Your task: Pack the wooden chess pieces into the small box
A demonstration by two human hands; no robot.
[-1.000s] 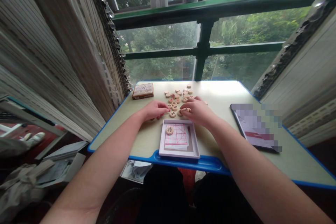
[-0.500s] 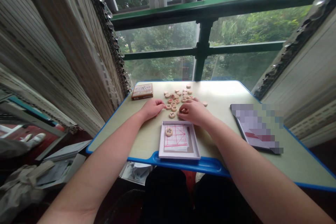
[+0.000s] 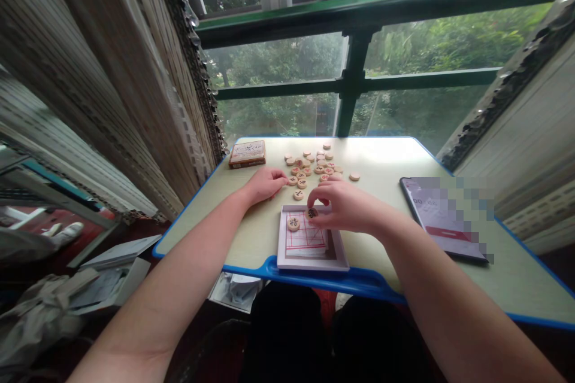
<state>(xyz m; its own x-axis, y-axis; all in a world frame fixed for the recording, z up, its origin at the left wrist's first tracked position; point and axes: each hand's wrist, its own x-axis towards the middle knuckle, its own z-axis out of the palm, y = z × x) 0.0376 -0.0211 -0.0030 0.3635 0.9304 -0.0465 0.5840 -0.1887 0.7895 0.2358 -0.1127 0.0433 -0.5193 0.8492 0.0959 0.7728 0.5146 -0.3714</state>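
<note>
My right hand [image 3: 344, 206] pinches a round wooden chess piece [image 3: 311, 213] over the far edge of a shallow white box tray [image 3: 338, 257]. A folded paper board with red lines [image 3: 308, 237] lies in the tray, and one wooden piece [image 3: 293, 223] rests on it at the left. My left hand [image 3: 265, 184] lies on the table with its fingers curled, touching the near edge of a loose heap of several wooden pieces [image 3: 309, 167]. Whether it holds one is hidden.
A beige table with a blue rim [image 3: 386, 161] stands against a green-framed window [image 3: 354, 81]. A small brown box [image 3: 247, 154] lies at the far left. A phone or tablet [image 3: 442, 218] lies at the right. A bamboo blind [image 3: 112, 84] hangs at the left.
My right hand has lifted a wooden piece from the heap and drawn it back over the white tray. My left hand has stayed by the heap.
</note>
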